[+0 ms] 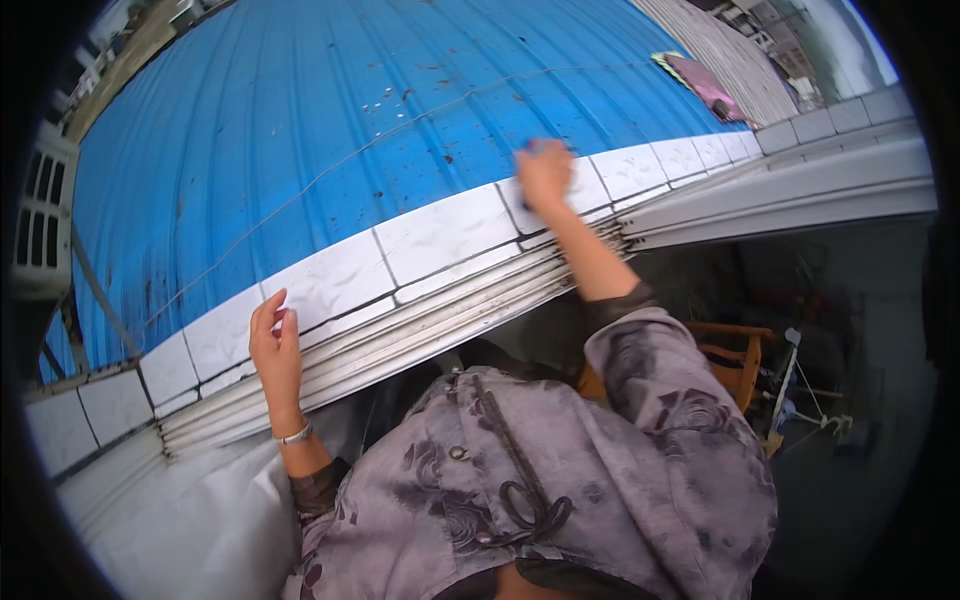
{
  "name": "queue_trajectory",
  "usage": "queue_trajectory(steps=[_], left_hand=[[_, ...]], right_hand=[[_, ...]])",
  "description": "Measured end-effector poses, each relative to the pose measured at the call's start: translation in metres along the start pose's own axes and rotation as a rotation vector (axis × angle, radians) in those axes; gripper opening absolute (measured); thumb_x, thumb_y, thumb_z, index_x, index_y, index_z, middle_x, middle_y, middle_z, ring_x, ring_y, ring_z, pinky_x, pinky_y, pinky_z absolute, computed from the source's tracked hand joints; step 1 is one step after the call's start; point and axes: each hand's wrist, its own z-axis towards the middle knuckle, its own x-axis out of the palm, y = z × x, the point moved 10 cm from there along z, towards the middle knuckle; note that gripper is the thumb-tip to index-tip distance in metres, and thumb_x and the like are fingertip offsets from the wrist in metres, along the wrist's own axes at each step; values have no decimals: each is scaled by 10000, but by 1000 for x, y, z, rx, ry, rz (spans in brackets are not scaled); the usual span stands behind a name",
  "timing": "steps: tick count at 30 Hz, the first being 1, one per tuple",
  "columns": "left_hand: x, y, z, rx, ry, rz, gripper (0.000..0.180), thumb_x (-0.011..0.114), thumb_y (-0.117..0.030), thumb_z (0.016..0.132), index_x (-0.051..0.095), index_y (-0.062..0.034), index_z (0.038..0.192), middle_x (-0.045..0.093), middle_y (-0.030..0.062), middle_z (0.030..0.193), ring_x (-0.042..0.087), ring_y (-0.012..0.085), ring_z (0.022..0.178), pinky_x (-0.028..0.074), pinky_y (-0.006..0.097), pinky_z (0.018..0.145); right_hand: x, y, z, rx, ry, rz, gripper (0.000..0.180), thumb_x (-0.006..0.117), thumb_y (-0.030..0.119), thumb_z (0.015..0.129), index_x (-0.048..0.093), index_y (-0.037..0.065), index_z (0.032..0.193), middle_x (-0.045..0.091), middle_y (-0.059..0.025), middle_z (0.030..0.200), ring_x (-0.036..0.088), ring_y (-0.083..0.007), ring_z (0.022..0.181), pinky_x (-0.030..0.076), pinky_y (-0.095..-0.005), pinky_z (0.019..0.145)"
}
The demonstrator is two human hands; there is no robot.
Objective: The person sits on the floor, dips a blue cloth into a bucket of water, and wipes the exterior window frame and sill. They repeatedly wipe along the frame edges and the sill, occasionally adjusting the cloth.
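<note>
A ledge of white tiles (445, 225) with dark joints runs across the view, and a white grooved window track (440, 318) lies along its near side. On the tiles right of the middle is my right hand (545, 178), closed and slightly blurred. Something small and dark bluish shows at its edges, mostly hidden by the fingers, and I cannot make out its kind. Over the ledge's near edge at left, my left hand (275, 350) is raised with its fingers loosely bent and apart, holding nothing. A silvery bracelet (295, 434) circles that wrist.
Beyond the ledge spreads a blue corrugated metal roof (330, 110), with a thin wire (375, 140) and debris on it. A pinkish cloth (702, 86) lies at its far right. White sheeting (220, 520) hangs at lower left; an orange wooden chair (738, 365) stands behind my right arm.
</note>
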Motion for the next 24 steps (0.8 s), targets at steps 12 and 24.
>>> queue_trajectory(steps=[12, 24], left_hand=[[19, 4, 8, -27, 26, -41, 274, 552, -76, 907, 615, -53, 1172, 587, 56, 1138, 574, 128, 911, 448, 238, 707], [33, 4, 20, -14, 60, -17, 266, 545, -108, 923, 610, -43, 1173, 582, 52, 1133, 569, 127, 923, 453, 239, 725]], right_hand=[[-72, -83, 23, 322, -409, 198, 269, 568, 219, 859, 563, 44, 1062, 537, -185, 1125, 493, -379, 1047, 407, -488, 886], [21, -39, 63, 300, 7, 207, 281, 533, 282, 884, 663, 46, 965, 619, -205, 1022, 573, -379, 970, 463, -461, 844]])
